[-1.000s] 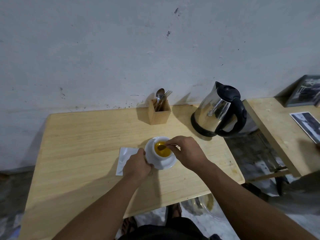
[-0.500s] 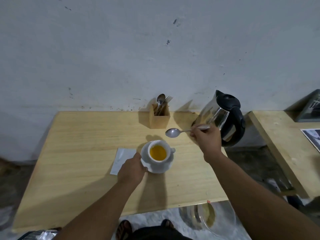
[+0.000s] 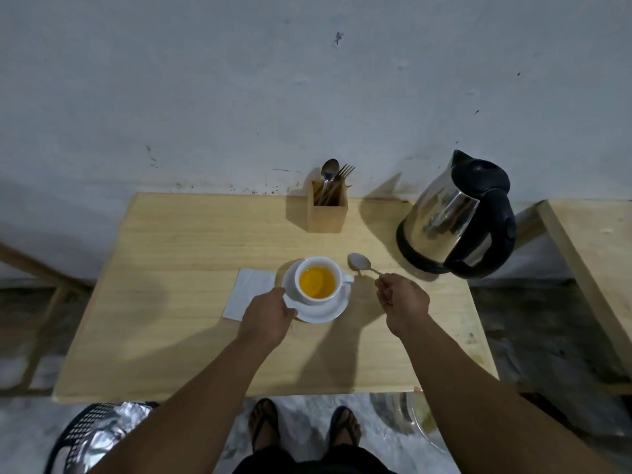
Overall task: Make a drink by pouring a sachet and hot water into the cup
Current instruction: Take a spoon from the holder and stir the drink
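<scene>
A white cup (image 3: 333,268) full of orange drink stands on a white saucer (image 3: 328,311) in the middle of the wooden table (image 3: 178,302). My left hand (image 3: 268,314) grips the saucer's near-left rim. My right hand (image 3: 403,297) is closed on the handle of a metal spoon (image 3: 359,261), whose bowl hovers just right of the cup, close to the table. A white sachet (image 3: 251,295) lies flat to the left of the saucer, partly under my left hand. The steel kettle (image 3: 455,217) with a black handle stands at the back right.
A wooden holder (image 3: 326,212) with a spoon and a fork stands at the table's back edge by the wall. A second wooden table (image 3: 595,254) stands to the right. Below the near edge are a black basket (image 3: 92,436) with foil, a glass object (image 3: 407,419) and my feet.
My right hand lifted the spoon out of the cup, swung it toward the kettle, then brought it down to the right of the cup. My left hand stayed on the saucer.
</scene>
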